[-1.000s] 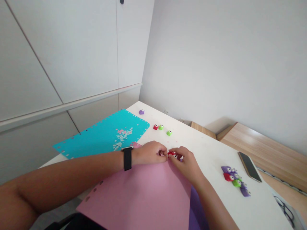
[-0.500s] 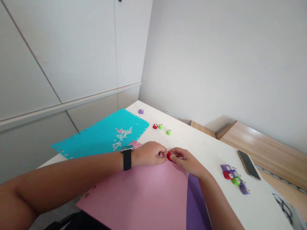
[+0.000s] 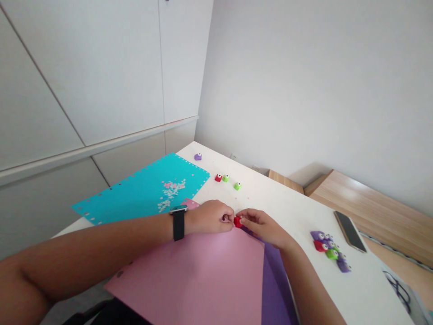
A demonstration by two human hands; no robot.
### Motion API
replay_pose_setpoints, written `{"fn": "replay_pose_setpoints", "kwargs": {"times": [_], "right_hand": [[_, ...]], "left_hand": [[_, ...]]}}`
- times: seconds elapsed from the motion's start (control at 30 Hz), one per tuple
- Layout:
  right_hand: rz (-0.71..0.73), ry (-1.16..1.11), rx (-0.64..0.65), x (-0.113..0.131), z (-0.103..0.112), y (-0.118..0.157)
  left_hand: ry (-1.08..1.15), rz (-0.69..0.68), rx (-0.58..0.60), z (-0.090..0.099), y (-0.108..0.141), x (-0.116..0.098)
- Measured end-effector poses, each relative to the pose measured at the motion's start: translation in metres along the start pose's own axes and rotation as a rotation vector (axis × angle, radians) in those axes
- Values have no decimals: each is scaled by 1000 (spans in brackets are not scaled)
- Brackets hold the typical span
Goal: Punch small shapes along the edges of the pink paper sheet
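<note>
My left hand (image 3: pixel 213 216), with a dark watch (image 3: pixel 178 221) on its wrist, is closed on the far edge of a pink paper sheet (image 3: pixel 203 275). Against that same edge, my right hand (image 3: pixel 262 225) grips a small red craft punch (image 3: pixel 238 221) between thumb and fingers. Whether the paper sits inside the punch's slot is hidden. Under the pink sheet lies a purple sheet (image 3: pixel 275 280). To the left is a blue sheet (image 3: pixel 135 194) with holes along its edges and a heap of small paper cut-outs (image 3: pixel 172 192) on it.
Beyond my hands stand a purple punch (image 3: pixel 198 156), a red punch (image 3: pixel 218 178) and two green punches (image 3: pixel 237 186). Several more punches (image 3: pixel 329 248) cluster at the right, near a phone (image 3: pixel 350 231). Cabinets (image 3: pixel 84 90) border the white table (image 3: pixel 291 207) on the left.
The red punch and my right fingers have shifted very slightly at the paper's edge, showing more of the punch. My left hand keeps its hold, and the view has tilted a little.
</note>
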State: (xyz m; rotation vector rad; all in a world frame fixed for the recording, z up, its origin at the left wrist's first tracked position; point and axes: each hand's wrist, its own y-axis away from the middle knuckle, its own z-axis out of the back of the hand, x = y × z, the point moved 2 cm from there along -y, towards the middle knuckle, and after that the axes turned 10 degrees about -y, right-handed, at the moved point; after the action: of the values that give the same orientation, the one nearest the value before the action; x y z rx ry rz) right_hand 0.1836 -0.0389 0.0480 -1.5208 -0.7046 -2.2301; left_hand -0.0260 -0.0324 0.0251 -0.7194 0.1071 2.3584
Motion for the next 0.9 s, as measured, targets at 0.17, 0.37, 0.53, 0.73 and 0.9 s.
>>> {"fn": "replay_pose_setpoints", "kwargs": {"times": [0.17,0.37,0.53,0.73,0.9], "right_hand": [[21,73,7,0,0,2],[-73,-9,29,0,-3,3],[12,110,19,3,-4,4],[-53,120,8,-5,-2,7],[-6,140,-54,-7,1,6]], "left_hand": [[-22,8,14,-1,-1,1],[-76,-3,10,-3,-1,3],[-116,13,4,-2,-1,3],[-134,2,-6,2,0,-1],[-145,-12,-67,5,0,-1]]}}
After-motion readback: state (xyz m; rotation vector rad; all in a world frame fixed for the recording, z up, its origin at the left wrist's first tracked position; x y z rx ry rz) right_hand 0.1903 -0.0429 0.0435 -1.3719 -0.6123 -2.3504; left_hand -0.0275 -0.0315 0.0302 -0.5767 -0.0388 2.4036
